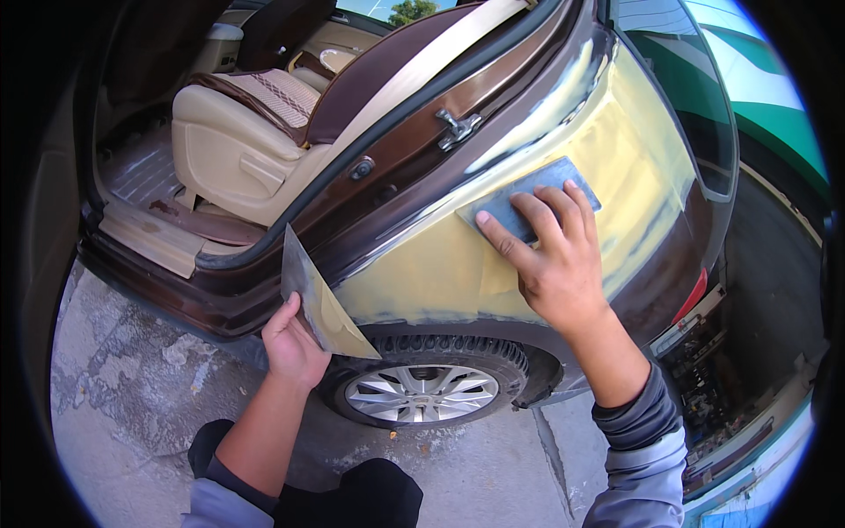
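My left hand (296, 348) is closed on the edge of a thin, flat putty plate (315, 295), grey with yellow filler along its lower side. It holds the plate tilted in front of the car's door opening, above the rear wheel. My right hand (565, 264) grips a flat, blue-grey rectangular putty spreader (503, 209), fingers spread across its face and thumb near its left edge. The spreader lies against the brown car's rear side panel (431, 273), coated in smooth yellow filler with dark smudges along its borders. What is under the spreader is hidden.
Below the panel is the rear wheel (422, 393) under its arch. On the left the open doorway shows a beige seat (233, 154) and a metal door striker (457, 129). Concrete ground (132, 396) lies below. A red tail light (691, 297) sits to the right.
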The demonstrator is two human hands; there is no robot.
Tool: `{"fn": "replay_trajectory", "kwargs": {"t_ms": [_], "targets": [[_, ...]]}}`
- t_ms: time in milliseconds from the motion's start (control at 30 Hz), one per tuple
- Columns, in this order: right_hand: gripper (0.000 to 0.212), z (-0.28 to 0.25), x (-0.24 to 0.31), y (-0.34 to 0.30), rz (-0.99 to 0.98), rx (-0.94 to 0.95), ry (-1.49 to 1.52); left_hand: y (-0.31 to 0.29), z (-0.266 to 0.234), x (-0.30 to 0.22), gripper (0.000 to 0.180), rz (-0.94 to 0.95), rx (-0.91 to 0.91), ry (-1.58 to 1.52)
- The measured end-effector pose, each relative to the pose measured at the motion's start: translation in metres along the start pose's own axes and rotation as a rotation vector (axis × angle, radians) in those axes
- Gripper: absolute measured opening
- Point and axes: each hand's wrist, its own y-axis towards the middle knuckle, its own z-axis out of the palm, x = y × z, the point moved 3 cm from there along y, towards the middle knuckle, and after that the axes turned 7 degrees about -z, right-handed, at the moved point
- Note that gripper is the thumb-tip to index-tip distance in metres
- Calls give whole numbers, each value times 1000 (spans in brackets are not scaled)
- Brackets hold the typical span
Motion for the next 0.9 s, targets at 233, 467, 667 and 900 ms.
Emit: {"fn": "replay_trajectory", "kwargs": {"t_ms": [233,467,667,900], "targets": [[55,-5,-2,9,-11,53,16,0,0,0,32,3,-22,-7],[63,-11,0,15,69,142,105,-2,5,0,29,13,-63,-16],[64,-11,5,10,92,157,140,-2,5,1,27,28,-74,-16],[60,-4,17,-5,161,150,163,-3,7,1,26,22,-69,-20]]}}
